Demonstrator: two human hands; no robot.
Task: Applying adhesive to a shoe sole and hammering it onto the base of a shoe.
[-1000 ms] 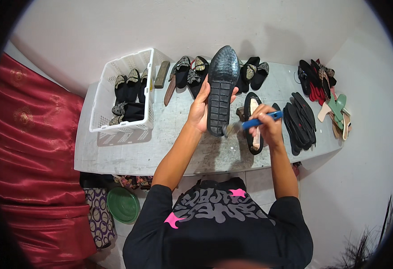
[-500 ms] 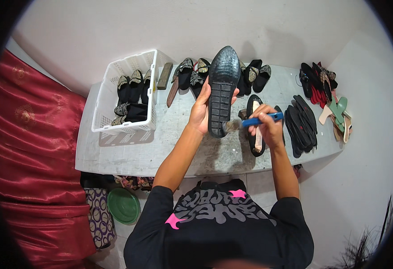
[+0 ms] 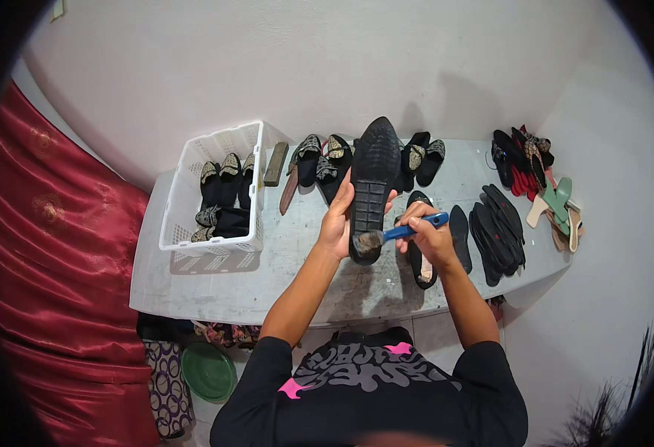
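Gripping a black shoe sole (image 3: 372, 186) in the left hand (image 3: 336, 223), the right hand (image 3: 425, 237) is clenching a blue-handled brush (image 3: 401, 233) against it, right of the white basket (image 3: 185, 186) holding embroidered black shoes (image 3: 222, 195) on the desk (image 3: 215, 287).

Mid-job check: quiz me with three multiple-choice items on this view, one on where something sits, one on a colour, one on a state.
1. Where is the white basket?
A. On the table's left end
B. On the floor
C. On the red cloth

2. What colour is the brush handle?
A. Green
B. Blue
C. Yellow

3. How is the black sole held?
A. Flat on the table, untouched
B. Lifted in the left hand, tread up
C. Tucked in the basket

Answers: 1 A, it stands on the grey table left of the hands. 2 B, the handle in the right hand is blue. 3 B, left fingers wrap its edge while bristles touch its heel.
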